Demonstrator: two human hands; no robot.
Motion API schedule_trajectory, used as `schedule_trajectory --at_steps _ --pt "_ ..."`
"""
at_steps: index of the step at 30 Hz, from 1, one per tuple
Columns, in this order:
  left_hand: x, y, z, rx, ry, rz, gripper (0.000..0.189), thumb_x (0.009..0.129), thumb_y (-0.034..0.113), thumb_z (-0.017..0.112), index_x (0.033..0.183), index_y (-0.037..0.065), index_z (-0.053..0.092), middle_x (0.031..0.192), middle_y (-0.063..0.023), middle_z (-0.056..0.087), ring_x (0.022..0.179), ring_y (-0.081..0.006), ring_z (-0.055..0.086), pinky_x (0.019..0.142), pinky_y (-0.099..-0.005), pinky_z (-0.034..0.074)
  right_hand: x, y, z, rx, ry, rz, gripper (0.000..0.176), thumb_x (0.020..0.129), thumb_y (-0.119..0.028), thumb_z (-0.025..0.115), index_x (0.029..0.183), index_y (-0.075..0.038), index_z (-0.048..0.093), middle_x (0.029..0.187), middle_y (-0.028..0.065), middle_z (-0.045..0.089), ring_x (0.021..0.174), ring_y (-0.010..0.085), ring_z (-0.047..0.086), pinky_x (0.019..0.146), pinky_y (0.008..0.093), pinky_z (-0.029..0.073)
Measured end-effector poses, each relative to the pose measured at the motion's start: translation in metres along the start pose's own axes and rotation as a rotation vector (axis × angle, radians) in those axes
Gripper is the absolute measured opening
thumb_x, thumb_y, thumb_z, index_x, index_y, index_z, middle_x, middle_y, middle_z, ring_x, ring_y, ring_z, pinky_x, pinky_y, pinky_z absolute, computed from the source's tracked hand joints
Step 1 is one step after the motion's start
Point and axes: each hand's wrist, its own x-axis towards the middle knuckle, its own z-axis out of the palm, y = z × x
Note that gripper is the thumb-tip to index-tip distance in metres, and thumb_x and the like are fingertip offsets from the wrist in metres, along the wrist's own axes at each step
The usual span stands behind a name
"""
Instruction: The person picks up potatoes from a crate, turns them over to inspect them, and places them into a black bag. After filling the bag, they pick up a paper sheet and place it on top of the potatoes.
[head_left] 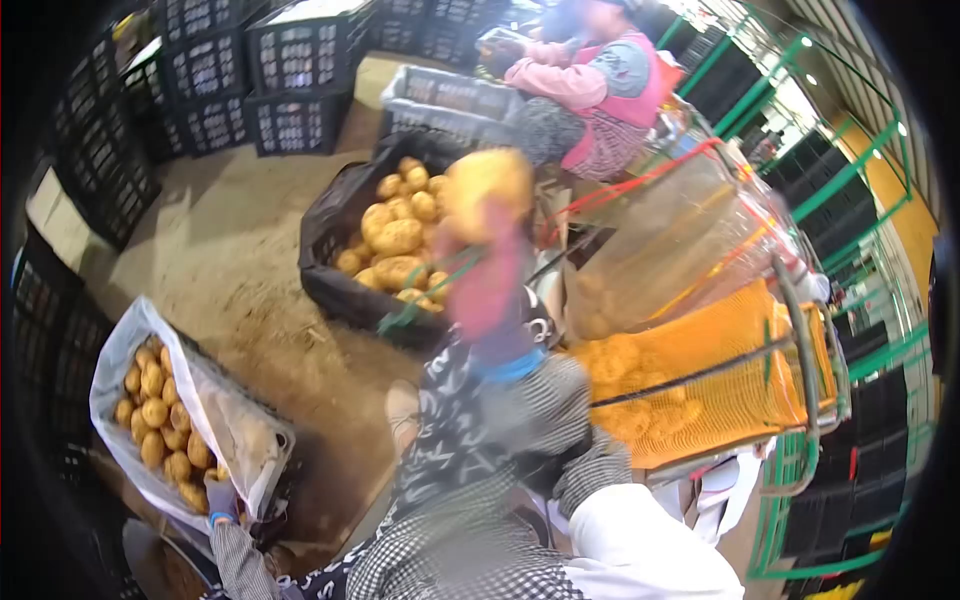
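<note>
My right hand (485,275), in a pinkish glove with a blue cuff, is raised in the middle of the view, closed round a large potato (490,190). Both are smeared by motion. Beneath them stands a black-lined crate (318,255) holding many potatoes (398,237). At the lower left, my gloved left hand (223,498) reaches to the near end of a crate with a white liner (215,385). Its fingers are curled at a potato there, partly hidden. More potatoes (155,412) fill that crate.
An orange mesh bag (720,370) of potatoes lies on a metal-framed stand (800,350) at the right, below a clear plastic bag (670,250). Stacked black crates (300,70) line the back left. A co-worker (610,90) sits ahead beside a grey crate (450,100).
</note>
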Motion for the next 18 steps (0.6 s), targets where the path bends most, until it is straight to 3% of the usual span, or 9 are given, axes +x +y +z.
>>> schedule_trajectory --at_steps 1,3,4,5,7,10,12,15,18 --pt "-0.009 0.018 -0.005 -0.672 0.009 -0.561 0.028 0.083 0.02 0.069 0.104 0.004 0.061 0.096 -0.0185 0.064 0.09 -0.0363 0.062 0.089 -0.0455 0.046 0.025 -0.041 0.0 0.062 0.108 -0.076 0.033 0.093 -0.034 0.064 0.115 -0.01 0.056 0.085 0.0022 0.061 0.064 0.0147 0.059 0.055 0.027 0.049" --pt "-0.013 0.029 -0.001 -0.792 0.102 -0.405 0.046 0.081 0.023 0.074 0.118 0.002 0.057 0.115 -0.0207 0.061 0.101 -0.0349 0.06 0.095 -0.0431 0.045 0.073 -0.12 -0.034 0.206 -0.216 -0.124 0.032 0.095 -0.034 0.061 0.115 -0.009 0.057 0.091 0.0037 0.061 0.073 0.0146 0.058 0.063 0.0282 0.05" --pt "0.002 -0.032 0.031 -0.243 0.149 -0.178 0.056 0.082 0.023 0.074 0.128 0.001 0.051 0.123 -0.0168 0.056 0.108 -0.0296 0.056 0.096 -0.0392 0.045 0.099 -0.157 -0.052 0.138 -0.248 -0.211 0.033 0.095 -0.032 0.06 0.117 -0.007 0.056 0.097 0.0051 0.061 0.081 0.016 0.058 0.07 0.0295 0.05" --pt "0.003 -0.031 0.034 -0.755 -0.055 -0.174 0.051 0.086 0.031 0.069 0.126 0.003 0.053 0.12 -0.0149 0.057 0.107 -0.0277 0.056 0.094 -0.0372 0.046 0.125 -0.189 -0.073 -0.05 -0.266 -0.328 0.034 0.095 -0.03 0.059 0.119 -0.005 0.056 0.104 0.0065 0.061 0.089 0.0175 0.058 0.076 0.0308 0.05" --pt "0.0 -0.017 0.029 -1.916 -0.386 -0.594 0.049 0.094 0.046 0.057 0.123 0.007 0.059 0.115 -0.0111 0.059 0.105 -0.0239 0.057 0.091 -0.0331 0.047 0.172 -0.23 -0.115 -0.742 -0.332 -0.65 0.036 0.095 -0.025 0.058 0.123 -0.002 0.055 0.117 0.0094 0.061 0.105 0.0203 0.059 0.089 0.0333 0.049" --pt "-0.008 0.073 -0.031 -0.625 0.069 -0.183 0.06 0.085 0.034 0.069 0.131 0.002 0.048 0.111 -0.0123 0.061 0.099 -0.0236 0.06 0.085 -0.0348 0.051 0.132 -0.168 -0.09 -0.831 -0.342 -0.666 0.043 0.097 -0.025 0.053 0.132 0.0 0.052 0.132 0.0131 0.056 0.117 0.0206 0.056 0.098 0.0346 0.047" --pt "-0.026 0.126 -0.084 -0.752 0.145 -0.318 0.073 0.078 0.026 0.077 0.137 -0.001 0.041 0.108 -0.0131 0.063 0.095 -0.0234 0.062 0.081 -0.036 0.053 0.084 -0.076 -0.046 -0.465 -0.259 -0.282 0.046 0.098 -0.023 0.052 0.136 0.003 0.048 0.135 0.0143 0.054 0.118 0.0202 0.055 0.099 0.0347 0.047" --pt "-0.039 0.215 -0.173 -1.208 0.037 -0.639 0.09 0.076 0.026 0.083 0.146 0.008 0.029 0.112 -0.015 0.061 0.092 -0.0243 0.065 0.069 -0.0438 0.058 0.007 0.024 0.008 -0.53 -0.388 -0.044 0.038 0.097 -0.013 0.052 0.13 0.005 0.054 0.129 0.0119 0.058 0.111 0.0179 0.06 0.097 0.0336 0.05" --pt "-0.053 0.268 -0.22 -1.482 -0.046 -0.408 0.074 0.087 0.027 0.073 0.146 0.01 0.03 0.129 -0.0145 0.054 0.109 -0.0271 0.063 0.087 -0.0445 0.057 -0.075 0.088 0.052 -0.697 -0.757 0.243 0.029 0.093 -0.013 0.059 0.117 0.003 0.063 0.12 0.0093 0.062 0.085 0.0141 0.065 0.075 0.0252 0.053"
